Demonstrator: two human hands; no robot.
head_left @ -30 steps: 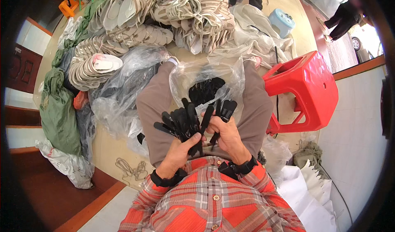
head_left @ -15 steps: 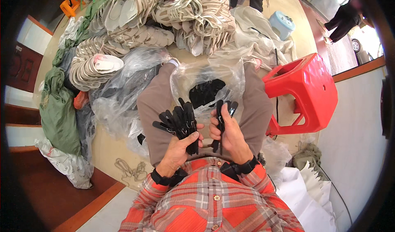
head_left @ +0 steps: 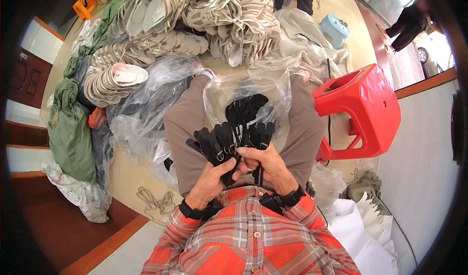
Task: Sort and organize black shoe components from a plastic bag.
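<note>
Floor is cluttered: stacks of pale sandal soles (head_left: pixel 214 17) at the far side, clear plastic bags (head_left: pixel 146 114) on your left, a red plastic stool (head_left: pixel 360 112) on your right, a green sack (head_left: pixel 70 129) further left. You're seated with a clear bag (head_left: pixel 248 92) of black straps across your lap, between your knees. Your left hand (head_left: pixel 212 180) is closed around a fanned bundle of black straps (head_left: pixel 224 141), thumb clamped over the lower ends. Your right hand (head_left: pixel 265 163) is closed on the right side of the same bundle, fingers curled around a few straps. The bundle sits directly above both hands, over your lap and just in front of the bag's mouth; more straps lie inside the bag beyond it. Risk as I judge it: the fan is held only at the base, so loosening your left thumb could let the outer straps slide out onto your lap or the floor. The straps overlap closely and could snag if you pull one sideways. Buckle detail is too small to tell.
</note>
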